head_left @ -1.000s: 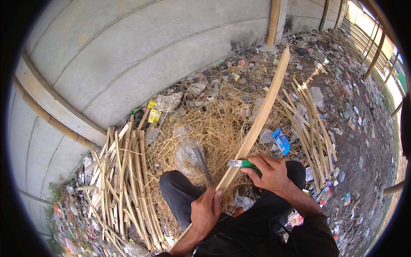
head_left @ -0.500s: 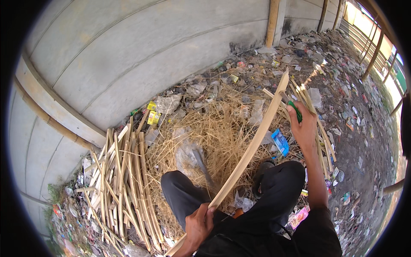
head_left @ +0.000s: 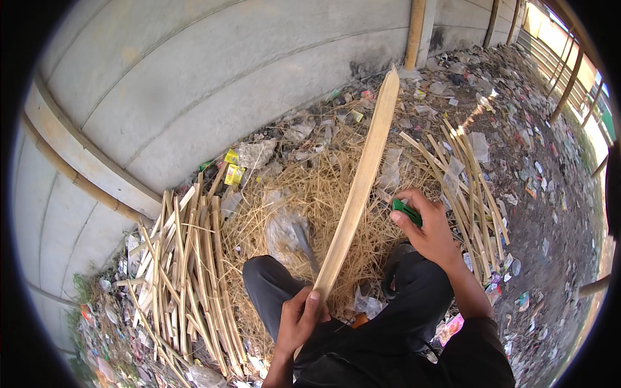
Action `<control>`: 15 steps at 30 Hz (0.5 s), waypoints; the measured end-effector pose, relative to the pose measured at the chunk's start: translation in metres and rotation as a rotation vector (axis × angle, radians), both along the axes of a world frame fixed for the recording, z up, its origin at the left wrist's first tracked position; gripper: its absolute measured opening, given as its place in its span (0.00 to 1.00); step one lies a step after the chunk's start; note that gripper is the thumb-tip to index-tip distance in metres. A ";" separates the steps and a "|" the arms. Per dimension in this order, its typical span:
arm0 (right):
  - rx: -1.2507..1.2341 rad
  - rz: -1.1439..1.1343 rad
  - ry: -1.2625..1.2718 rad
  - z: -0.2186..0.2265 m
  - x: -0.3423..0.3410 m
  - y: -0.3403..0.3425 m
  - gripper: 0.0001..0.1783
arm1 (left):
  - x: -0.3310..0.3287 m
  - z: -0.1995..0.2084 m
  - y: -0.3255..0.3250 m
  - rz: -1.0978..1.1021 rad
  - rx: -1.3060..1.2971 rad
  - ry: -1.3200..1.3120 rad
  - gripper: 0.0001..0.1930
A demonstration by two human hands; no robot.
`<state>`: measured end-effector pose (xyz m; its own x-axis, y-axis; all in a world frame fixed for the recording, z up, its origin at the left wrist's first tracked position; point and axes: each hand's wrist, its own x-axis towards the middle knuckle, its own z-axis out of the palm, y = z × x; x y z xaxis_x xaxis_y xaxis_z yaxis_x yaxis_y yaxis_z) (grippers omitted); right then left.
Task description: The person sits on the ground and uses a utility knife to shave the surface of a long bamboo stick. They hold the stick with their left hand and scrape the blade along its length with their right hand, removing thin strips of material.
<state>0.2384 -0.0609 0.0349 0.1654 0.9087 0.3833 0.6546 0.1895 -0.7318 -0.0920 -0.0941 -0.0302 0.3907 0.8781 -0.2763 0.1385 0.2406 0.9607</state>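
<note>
A long pale bamboo strip [head_left: 363, 178] slants up and away from my lap, its pointed end near the foot of the wall. My left hand [head_left: 303, 318] is closed around its near part, beside my left knee. To the right of the strip, my right hand [head_left: 424, 223] grips a knife [head_left: 407, 212] by its green handle. The blade points left toward the strip's edge; I cannot tell whether it touches. Dry shavings [head_left: 330, 187] lie heaped on the ground beneath the strip.
A pile of split bamboo strips [head_left: 187, 278] lies on the left, and a smaller bunch [head_left: 475, 200] on the right. A grey panel wall [head_left: 226, 77] runs along the far left. Plastic litter covers the ground; bamboo posts [head_left: 566, 84] stand at the far right.
The strip's far end has swung left. My right hand with the knife has come down along the strip toward me and moved left.
</note>
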 end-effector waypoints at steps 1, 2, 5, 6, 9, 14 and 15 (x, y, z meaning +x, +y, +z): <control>-0.008 0.018 0.056 0.001 -0.004 -0.003 0.15 | 0.000 -0.002 0.002 -0.011 -0.023 -0.037 0.24; -0.074 0.005 0.099 -0.001 -0.006 -0.006 0.15 | 0.000 -0.004 0.004 -0.022 -0.045 -0.074 0.25; -0.008 0.067 0.128 -0.013 -0.013 -0.009 0.18 | 0.004 -0.005 0.008 -0.055 -0.111 -0.142 0.25; -0.036 0.091 0.206 -0.020 -0.015 -0.007 0.21 | 0.005 -0.005 0.009 -0.061 -0.131 -0.156 0.25; -0.085 0.172 0.512 -0.027 -0.022 -0.005 0.18 | 0.009 0.000 0.011 -0.111 -0.134 -0.141 0.25; -0.161 0.121 0.541 -0.036 -0.018 -0.002 0.14 | 0.004 -0.011 0.015 -0.203 -0.122 -0.145 0.24; -0.164 0.115 0.579 -0.035 -0.019 -0.002 0.14 | 0.003 -0.011 0.016 -0.229 -0.108 -0.144 0.23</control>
<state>0.2194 -0.0631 0.0001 0.2026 0.9726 0.1143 0.1235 0.0904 -0.9882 -0.0893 -0.0783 -0.0415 0.6176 0.7307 -0.2908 0.0653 0.3209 0.9449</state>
